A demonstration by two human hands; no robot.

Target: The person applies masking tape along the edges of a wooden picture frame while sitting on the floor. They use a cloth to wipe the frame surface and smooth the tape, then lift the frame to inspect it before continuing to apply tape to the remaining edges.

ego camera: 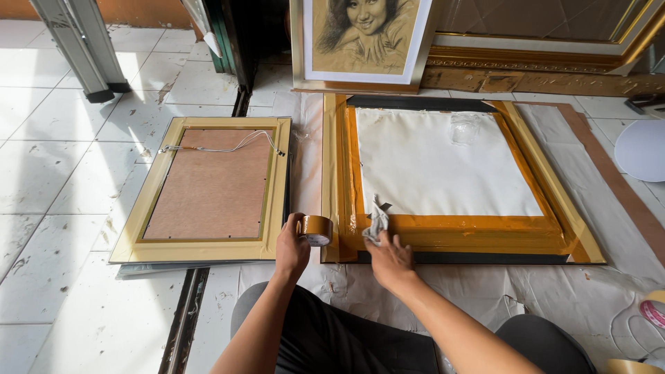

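Our left hand (291, 248) grips a roll of brown tape (316, 229) at the near left corner of the big frame (457, 239). Just right of it, our right hand (392, 260) presses a crumpled cloth (376, 220) onto the taped near edge. A smaller gold frame (208, 187) lies face down to the left.

To the left of the hands, a smaller gold frame (208, 190) lies face down on the tiled floor (62, 173), with a hanging wire (222, 147) across its brown back. Far ahead of the hands, a framed pencil portrait (364, 41) leans upright. On the far right lies a round white disc (644, 149), and near the right knee, spare tape rolls (651, 312).
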